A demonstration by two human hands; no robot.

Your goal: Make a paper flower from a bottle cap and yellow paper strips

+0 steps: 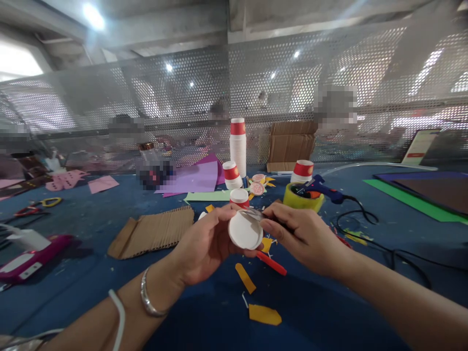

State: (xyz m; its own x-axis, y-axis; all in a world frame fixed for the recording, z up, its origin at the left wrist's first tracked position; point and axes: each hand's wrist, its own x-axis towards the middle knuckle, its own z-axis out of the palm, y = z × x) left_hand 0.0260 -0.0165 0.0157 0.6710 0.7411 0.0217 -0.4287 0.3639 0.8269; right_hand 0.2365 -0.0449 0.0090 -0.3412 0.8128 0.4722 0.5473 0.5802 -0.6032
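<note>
My left hand (210, 243) is closed around a white round paper cup piece (245, 233) with a raised rim, its pale flat face turned toward me. In my right hand (300, 234), a silver metal-bladed tool (255, 214) is pinched; its tip lies at the upper rim of the cup piece. Fingers hide the tool's handle, so whether it is a knife or scissors does not show. Just behind stands a red-and-white paper cup (239, 197). Below my hands lie a red pen-like stick (272, 263) and yellow paper scraps (264, 315).
Beyond are a tall cup stack (238, 151), purple paper (193, 178) and a yellow tape roll (302, 199) bearing a blue glue gun (323, 189). Its black cable (365, 243) trails right. Corrugated cardboard (155, 231), scissors (36, 207) and a magenta power strip (36, 258) lie left.
</note>
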